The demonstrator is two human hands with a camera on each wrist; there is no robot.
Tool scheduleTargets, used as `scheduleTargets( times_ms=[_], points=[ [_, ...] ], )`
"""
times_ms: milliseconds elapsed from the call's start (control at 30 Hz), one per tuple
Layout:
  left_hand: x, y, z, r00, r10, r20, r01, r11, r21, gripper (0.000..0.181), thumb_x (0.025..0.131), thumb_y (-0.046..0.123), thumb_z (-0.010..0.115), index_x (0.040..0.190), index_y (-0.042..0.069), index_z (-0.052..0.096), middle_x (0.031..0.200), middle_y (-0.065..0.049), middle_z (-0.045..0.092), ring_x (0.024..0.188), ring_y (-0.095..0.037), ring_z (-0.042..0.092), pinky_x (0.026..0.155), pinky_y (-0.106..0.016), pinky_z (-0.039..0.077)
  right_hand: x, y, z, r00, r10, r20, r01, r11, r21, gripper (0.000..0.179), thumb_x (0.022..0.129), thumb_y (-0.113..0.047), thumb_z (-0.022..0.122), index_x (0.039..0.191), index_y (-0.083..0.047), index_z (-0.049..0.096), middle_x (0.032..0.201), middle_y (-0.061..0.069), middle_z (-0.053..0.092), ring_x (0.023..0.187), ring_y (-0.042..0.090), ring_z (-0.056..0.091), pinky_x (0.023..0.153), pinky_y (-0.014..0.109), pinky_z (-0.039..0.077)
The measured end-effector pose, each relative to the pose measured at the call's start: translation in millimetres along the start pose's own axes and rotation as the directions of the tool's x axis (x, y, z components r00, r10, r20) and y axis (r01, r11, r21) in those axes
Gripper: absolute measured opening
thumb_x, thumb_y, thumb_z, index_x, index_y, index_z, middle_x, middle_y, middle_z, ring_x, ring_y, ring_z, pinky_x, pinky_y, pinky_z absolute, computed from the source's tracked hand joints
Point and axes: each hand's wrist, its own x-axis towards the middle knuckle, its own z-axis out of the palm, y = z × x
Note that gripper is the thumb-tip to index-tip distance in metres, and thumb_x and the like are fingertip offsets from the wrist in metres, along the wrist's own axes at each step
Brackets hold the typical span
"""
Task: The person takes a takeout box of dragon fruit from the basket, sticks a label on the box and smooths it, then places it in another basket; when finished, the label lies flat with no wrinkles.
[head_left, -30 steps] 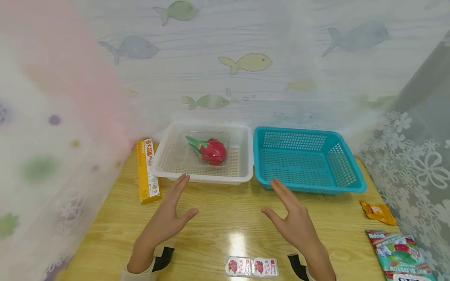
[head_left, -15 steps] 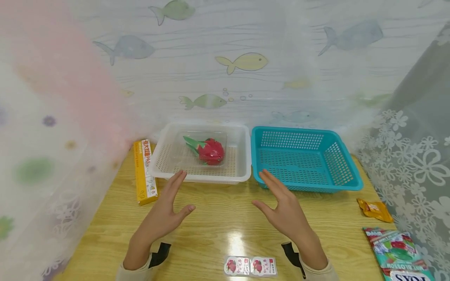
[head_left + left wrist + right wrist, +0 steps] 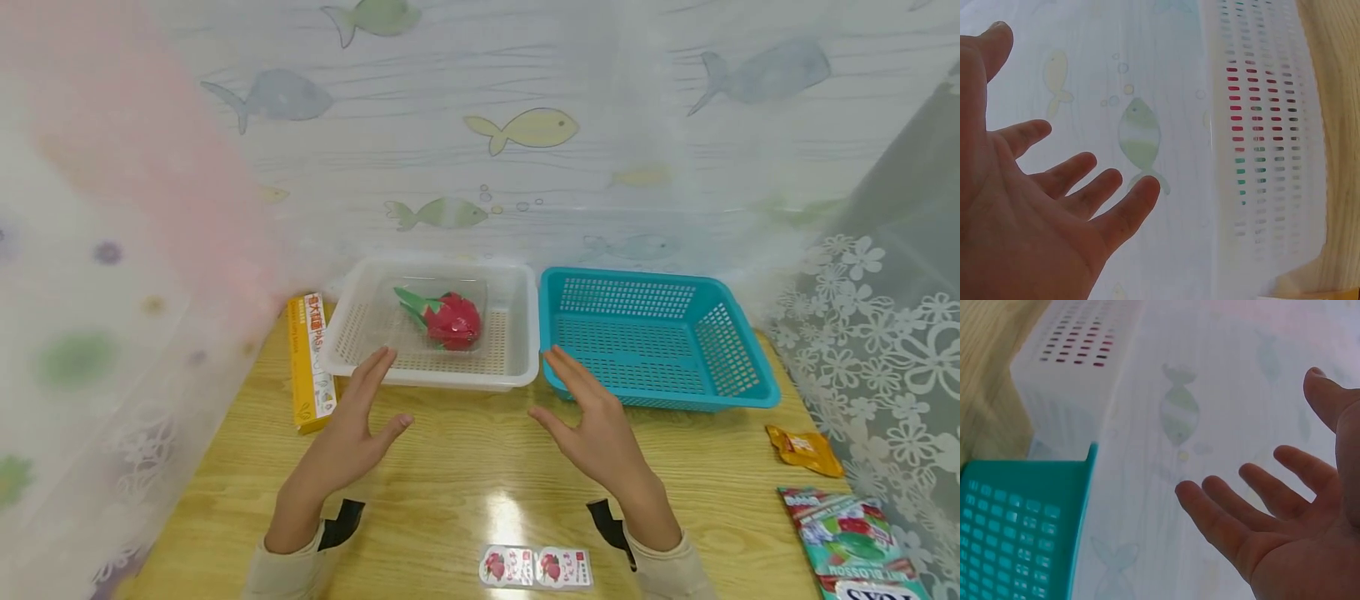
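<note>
"How are the fingers?"

"Loosely extended on both the left hand [image 3: 348, 437] and the right hand [image 3: 602, 435], thumbs apart, nothing held."

"What's nearest them?"

"Just ahead of the left fingertips, the white basket [image 3: 465, 380]; inside, a dragon fruit [image 3: 455, 322] in a clear tray [image 3: 375, 337]. Just ahead of the right ones, the blue basket [image 3: 622, 342]."

"Farther out?"

"A yellow box [image 3: 303, 367] left of the left fingers, stickers [image 3: 536, 567] behind both sets on the table [image 3: 465, 483], an orange packet [image 3: 806, 451] and a bag [image 3: 855, 542] well right."
</note>
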Motion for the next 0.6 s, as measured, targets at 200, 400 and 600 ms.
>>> scheduleTargets(
  times_ms=[200,400,600],
  points=[
    [6.9,-5.6,-4.6,1.000,0.008,-0.010,-0.008,1.000,-0.003,0.082,0.100,0.022,0.066,0.165,0.024,0.016,0.170,-0.014,0.016,0.154,-0.043,0.022,0.113,-0.073,0.029,8.7,4.0,-3.2,0.999,0.029,0.014,-0.029,1.000,-0.008,0.074,0.092,-0.027,0.078,0.156,-0.013,0.044,0.162,0.013,0.042,0.147,0.038,0.042,0.114,0.060,0.040],
    [12.7,-10.0,-8.4,1.000,-0.007,-0.004,0.007,1.000,-0.005,0.080,0.101,0.021,0.065,0.165,0.022,0.016,0.170,-0.014,0.016,0.155,-0.042,0.018,0.115,-0.074,0.026,14.3,7.7,-4.1,0.999,0.040,0.014,-0.040,0.999,-0.002,0.074,0.092,-0.027,0.078,0.156,-0.013,0.044,0.162,0.013,0.042,0.146,0.036,0.044,0.108,0.055,0.049],
    [14.8,-10.2,-12.0,1.000,-0.026,0.003,0.026,0.999,-0.020,0.079,0.102,0.027,0.063,0.165,0.025,0.016,0.171,-0.013,0.014,0.156,-0.041,0.016,0.116,-0.073,0.026,18.3,7.1,-3.9,0.999,0.050,0.013,-0.050,0.999,0.011,0.073,0.092,-0.028,0.077,0.156,-0.016,0.043,0.161,0.013,0.042,0.145,0.036,0.045,0.103,0.053,0.053]
  ],
)
